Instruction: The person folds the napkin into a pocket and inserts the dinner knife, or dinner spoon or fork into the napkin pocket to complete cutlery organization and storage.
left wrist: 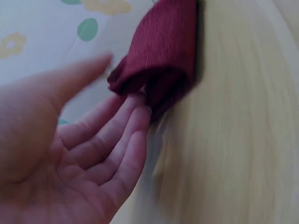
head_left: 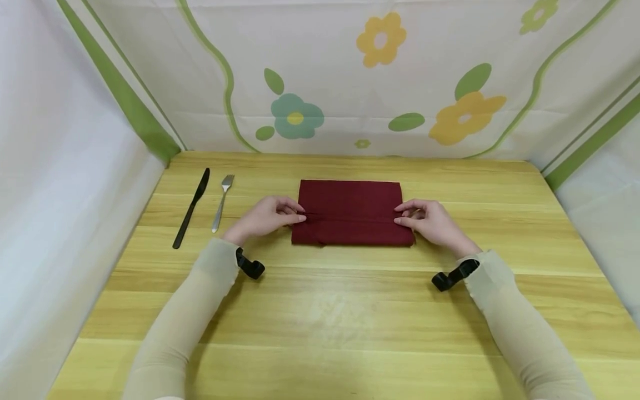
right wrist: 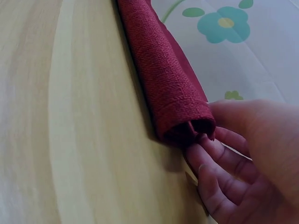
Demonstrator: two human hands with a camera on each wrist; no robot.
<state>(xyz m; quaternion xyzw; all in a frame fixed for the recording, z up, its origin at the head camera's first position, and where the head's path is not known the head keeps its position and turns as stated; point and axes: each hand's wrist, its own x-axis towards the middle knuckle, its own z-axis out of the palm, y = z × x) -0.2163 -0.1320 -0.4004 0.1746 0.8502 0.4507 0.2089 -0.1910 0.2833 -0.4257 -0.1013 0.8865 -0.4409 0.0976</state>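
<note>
A folded dark red cloth napkin (head_left: 350, 200) lies across the far middle of the table, a crease running along its width. My left hand (head_left: 270, 215) is at its left end. In the left wrist view the fingertips reach under the open end of the folded cloth (left wrist: 163, 42), while the thumb (left wrist: 88, 74) stands apart from it, blurred. At the right end my right hand (head_left: 427, 219) pinches the fold. Its thumb is on top of the rolled edge (right wrist: 163, 70) in the right wrist view, with the fingers (right wrist: 215, 158) underneath.
Left of the napkin lie a fork (head_left: 222, 203) and a black knife (head_left: 191, 208), side by side on the wooden table (head_left: 340, 322). A white curtain (head_left: 340, 83) with printed flowers hangs behind the table's far edge. Black straps (head_left: 250, 266) circle both wrists.
</note>
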